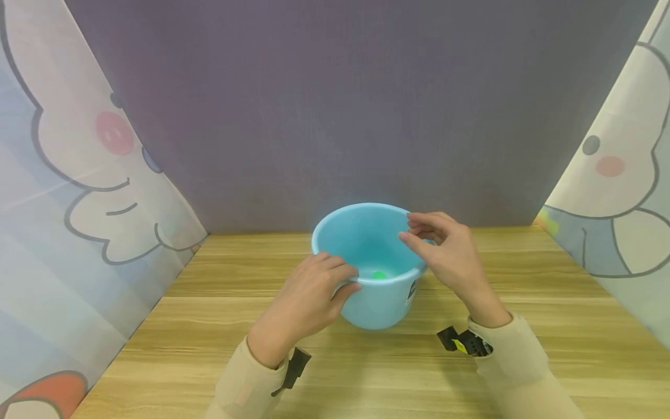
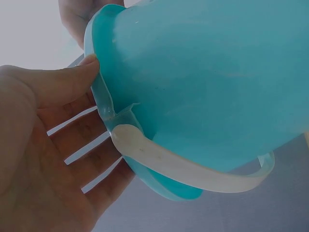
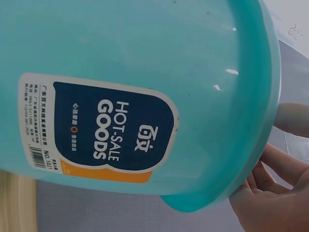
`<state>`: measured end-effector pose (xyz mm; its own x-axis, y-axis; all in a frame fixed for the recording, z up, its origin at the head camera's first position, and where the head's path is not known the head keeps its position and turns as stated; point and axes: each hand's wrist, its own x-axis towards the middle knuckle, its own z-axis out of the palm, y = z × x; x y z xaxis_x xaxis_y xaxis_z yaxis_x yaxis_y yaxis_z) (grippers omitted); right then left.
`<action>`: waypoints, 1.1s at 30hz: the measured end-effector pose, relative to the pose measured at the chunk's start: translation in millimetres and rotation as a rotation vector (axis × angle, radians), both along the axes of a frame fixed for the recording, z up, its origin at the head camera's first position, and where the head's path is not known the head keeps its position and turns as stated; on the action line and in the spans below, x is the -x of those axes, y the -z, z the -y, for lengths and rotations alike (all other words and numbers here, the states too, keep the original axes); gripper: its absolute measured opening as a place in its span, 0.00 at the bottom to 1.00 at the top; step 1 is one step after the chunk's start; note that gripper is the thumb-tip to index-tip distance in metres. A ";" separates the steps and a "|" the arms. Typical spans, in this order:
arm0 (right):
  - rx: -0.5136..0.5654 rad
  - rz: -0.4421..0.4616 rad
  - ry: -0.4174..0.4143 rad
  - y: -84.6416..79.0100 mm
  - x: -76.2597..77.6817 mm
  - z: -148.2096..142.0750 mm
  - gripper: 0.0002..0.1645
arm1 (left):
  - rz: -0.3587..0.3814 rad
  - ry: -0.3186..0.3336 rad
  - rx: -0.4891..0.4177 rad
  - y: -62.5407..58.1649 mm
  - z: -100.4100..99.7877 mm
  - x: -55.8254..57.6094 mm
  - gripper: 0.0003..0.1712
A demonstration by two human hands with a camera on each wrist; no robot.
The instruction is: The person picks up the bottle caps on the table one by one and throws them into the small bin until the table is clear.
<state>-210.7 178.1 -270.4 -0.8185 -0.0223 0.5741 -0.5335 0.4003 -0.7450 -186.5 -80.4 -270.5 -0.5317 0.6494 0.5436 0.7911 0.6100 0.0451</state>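
Note:
A light blue plastic bucket (image 1: pixel 379 305) stands at mid-table, its opening facing up. My left hand (image 1: pixel 314 294) holds the near left part of the rim, thumb outside and fingers over the edge. In the left wrist view, the bucket's white handle (image 2: pixel 193 171) hangs along its side beside those fingers. My right hand (image 1: pixel 452 247) is at the right part of the rim, its thumb and fingers apart above the opening. A printed label (image 3: pixel 111 130) shows on the bucket wall in the right wrist view. Something small and green (image 1: pixel 379 275) shows inside, low down, partly hidden by the near rim.
The bucket is on a wood-grain table (image 1: pixel 225 326). Behind it rises a dark grey-purple panel (image 1: pixel 335 105). Cartoon-printed cloths (image 1: pixel 63 233) flank the table left and right. Black wrist-mounted devices (image 1: pixel 466 342) stick out from both sleeves.

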 end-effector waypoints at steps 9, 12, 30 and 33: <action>0.007 -0.006 0.006 0.0 0.6 -0.9 0.21 | 0.003 -0.003 0.001 0.8 -0.4 0.8 0.07; 0.008 -0.005 0.009 -0.4 0.2 -1.2 0.21 | 0.005 -0.007 0.001 1.6 0.0 1.1 0.06; 0.045 -0.032 0.010 -2.8 2.1 -7.3 0.20 | 0.000 -0.008 -0.005 3.2 -1.0 3.9 0.06; 0.052 -0.038 0.017 -3.1 1.5 -9.8 0.20 | 0.002 -0.007 -0.003 4.3 -1.4 4.7 0.06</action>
